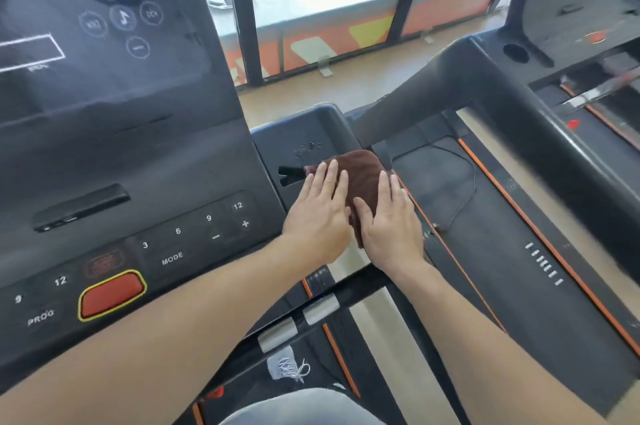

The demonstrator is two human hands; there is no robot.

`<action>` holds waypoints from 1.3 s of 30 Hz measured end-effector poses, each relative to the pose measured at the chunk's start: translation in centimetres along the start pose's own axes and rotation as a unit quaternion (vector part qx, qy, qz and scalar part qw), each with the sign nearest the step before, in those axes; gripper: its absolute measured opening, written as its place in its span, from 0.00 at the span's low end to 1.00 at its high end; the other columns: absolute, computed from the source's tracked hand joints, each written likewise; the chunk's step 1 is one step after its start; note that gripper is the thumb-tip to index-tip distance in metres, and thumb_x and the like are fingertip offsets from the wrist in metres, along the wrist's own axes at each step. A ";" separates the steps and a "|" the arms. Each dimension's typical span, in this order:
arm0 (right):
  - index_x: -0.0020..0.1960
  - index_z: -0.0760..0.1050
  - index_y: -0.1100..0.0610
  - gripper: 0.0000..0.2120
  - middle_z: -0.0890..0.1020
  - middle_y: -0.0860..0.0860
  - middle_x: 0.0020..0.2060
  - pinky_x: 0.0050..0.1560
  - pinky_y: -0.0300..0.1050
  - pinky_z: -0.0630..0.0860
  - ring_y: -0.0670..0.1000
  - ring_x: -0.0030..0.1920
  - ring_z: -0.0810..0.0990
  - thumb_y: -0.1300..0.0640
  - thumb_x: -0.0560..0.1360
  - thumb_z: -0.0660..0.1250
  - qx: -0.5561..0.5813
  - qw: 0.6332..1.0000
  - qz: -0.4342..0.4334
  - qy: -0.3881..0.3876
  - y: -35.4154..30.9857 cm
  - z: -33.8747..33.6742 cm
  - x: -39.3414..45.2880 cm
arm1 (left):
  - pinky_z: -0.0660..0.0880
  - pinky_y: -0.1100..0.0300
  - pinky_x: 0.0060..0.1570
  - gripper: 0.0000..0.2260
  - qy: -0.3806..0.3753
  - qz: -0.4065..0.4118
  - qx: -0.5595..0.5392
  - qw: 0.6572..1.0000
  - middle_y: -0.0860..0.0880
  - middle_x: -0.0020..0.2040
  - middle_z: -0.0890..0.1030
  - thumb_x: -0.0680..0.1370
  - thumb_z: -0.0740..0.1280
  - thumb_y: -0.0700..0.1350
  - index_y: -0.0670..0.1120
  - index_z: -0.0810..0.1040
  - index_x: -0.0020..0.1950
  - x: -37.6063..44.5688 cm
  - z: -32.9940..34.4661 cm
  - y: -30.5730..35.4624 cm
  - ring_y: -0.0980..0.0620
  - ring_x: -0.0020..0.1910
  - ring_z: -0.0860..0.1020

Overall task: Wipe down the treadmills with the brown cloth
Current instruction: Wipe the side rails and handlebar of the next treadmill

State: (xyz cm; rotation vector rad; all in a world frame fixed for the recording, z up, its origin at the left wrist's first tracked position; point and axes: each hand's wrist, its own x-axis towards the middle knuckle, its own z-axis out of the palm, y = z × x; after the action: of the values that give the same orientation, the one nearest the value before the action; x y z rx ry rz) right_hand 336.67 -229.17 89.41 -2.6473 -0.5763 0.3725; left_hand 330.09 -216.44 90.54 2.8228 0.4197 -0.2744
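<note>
The brown cloth (363,175) lies bunched on the right-hand tray of the treadmill console (104,147), just right of the button panel. My left hand (320,213) lies flat with straight fingers on the cloth's left side. My right hand (391,227) lies flat on its right side, fingers straight and pointing forward. Both palms press down on the cloth, which shows between and beyond the fingers. Water droplets (308,147) speckle the tray just ahead of the cloth.
A second treadmill (519,216) with orange-edged belt stands to the right, its thick grey handrail (519,106) running diagonally. A black handlebar with silver sensors (301,317) crosses below my wrists. A red stop button (110,294) sits on the console. Windows lie ahead.
</note>
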 end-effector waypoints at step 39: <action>0.82 0.60 0.53 0.31 0.60 0.53 0.82 0.80 0.66 0.53 0.55 0.83 0.53 0.39 0.84 0.47 -0.122 0.947 -0.290 0.057 -0.9 1.4 5.7 | 0.48 0.53 0.81 0.26 0.386 -0.109 -0.200 0.894 0.46 0.78 0.67 0.81 0.60 0.32 0.43 0.64 0.79 1.1 0.5 -1.0 0.50 0.81 0.58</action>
State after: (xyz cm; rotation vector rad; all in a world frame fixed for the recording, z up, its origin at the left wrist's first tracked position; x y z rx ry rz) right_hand 340.95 -225.41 87.62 -2.5351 -1.3855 -0.0325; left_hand 330.73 -215.35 89.58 2.3551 0.8372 0.8321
